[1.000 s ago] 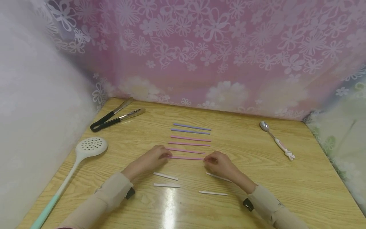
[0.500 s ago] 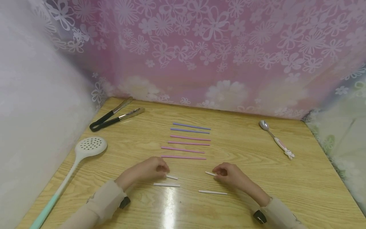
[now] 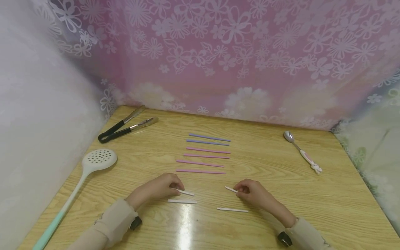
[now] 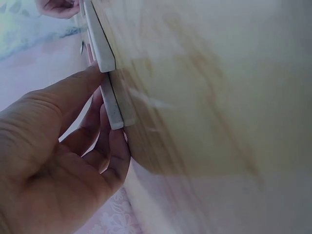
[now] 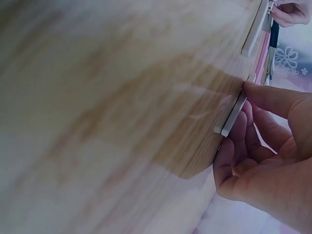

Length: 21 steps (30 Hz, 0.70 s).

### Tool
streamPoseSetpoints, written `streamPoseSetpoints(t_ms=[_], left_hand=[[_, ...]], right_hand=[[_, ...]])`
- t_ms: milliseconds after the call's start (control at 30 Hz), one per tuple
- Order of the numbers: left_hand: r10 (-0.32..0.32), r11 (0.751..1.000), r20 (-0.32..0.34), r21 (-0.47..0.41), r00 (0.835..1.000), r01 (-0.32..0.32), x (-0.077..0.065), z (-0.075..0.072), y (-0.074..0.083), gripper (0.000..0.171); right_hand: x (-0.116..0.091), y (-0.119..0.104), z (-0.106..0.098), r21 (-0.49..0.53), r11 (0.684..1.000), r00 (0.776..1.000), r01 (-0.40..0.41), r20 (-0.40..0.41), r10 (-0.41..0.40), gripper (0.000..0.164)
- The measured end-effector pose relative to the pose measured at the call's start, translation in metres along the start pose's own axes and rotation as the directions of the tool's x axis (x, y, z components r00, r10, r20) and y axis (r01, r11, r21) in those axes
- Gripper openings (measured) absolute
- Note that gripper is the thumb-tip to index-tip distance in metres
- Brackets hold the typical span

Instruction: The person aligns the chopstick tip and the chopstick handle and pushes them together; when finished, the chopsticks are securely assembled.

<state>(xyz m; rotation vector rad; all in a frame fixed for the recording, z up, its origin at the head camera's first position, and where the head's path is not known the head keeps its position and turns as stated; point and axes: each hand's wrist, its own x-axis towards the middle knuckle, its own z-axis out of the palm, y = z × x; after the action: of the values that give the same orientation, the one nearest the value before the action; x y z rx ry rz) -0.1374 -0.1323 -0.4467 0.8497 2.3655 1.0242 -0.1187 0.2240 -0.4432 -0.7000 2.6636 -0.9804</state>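
Observation:
My left hand (image 3: 160, 186) pinches a short white stick (image 3: 188, 193) on the table, fingers behind it and thumb at its near side. In the left wrist view this white stick (image 4: 113, 107) lies along the fingers, partly hidden by another. My right hand (image 3: 254, 193) holds a similar white stick (image 3: 230, 189) the same way; the thumb touches that white stick (image 5: 235, 113) in the right wrist view. Nearer the front lie one white stick (image 3: 182, 201) on the left and one white stick (image 3: 232, 210) on the right, both untouched.
Beyond the hands several pink sticks (image 3: 200, 171) and two blue sticks (image 3: 209, 137) lie in a stacked row. Black-handled tongs (image 3: 125, 128) and a skimmer (image 3: 100, 160) are at the left. A rabbit-handled spoon (image 3: 301, 151) lies right. Floral cloth (image 3: 218, 69) closes off the back.
Both hands have let go of the nearest pink stick and moved toward the front, onto two white sticks. Since half a second ago they have barely shifted.

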Motion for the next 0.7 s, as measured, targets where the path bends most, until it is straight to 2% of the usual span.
streamPoseSetpoints(t_ms=[200,433,567,700], left_hand=[[0.012,1.0,-0.014,-0.012,1.0,-0.013,0.0,0.001,0.0,0.01],[0.042,0.998,-0.05,-0.049,0.998,-0.044,0.004,0.004,0.009,0.013],[0.075,0.995,-0.086,-0.062,0.993,-0.08,0.009,0.005,0.015,0.013],[0.099,0.992,-0.116,-0.061,0.988,-0.106,0.01,0.005,0.024,0.016]], right_hand=[[0.001,0.0,0.001,0.005,1.0,1.0,-0.003,-0.002,0.003,0.007],[-0.001,-0.01,0.004,0.056,0.998,0.998,0.024,-0.057,-0.021,0.01],[-0.001,-0.024,0.004,0.074,0.994,0.992,0.075,-0.106,-0.067,0.011],[0.0,-0.038,0.005,0.077,0.984,0.975,0.164,-0.163,-0.15,0.015]])
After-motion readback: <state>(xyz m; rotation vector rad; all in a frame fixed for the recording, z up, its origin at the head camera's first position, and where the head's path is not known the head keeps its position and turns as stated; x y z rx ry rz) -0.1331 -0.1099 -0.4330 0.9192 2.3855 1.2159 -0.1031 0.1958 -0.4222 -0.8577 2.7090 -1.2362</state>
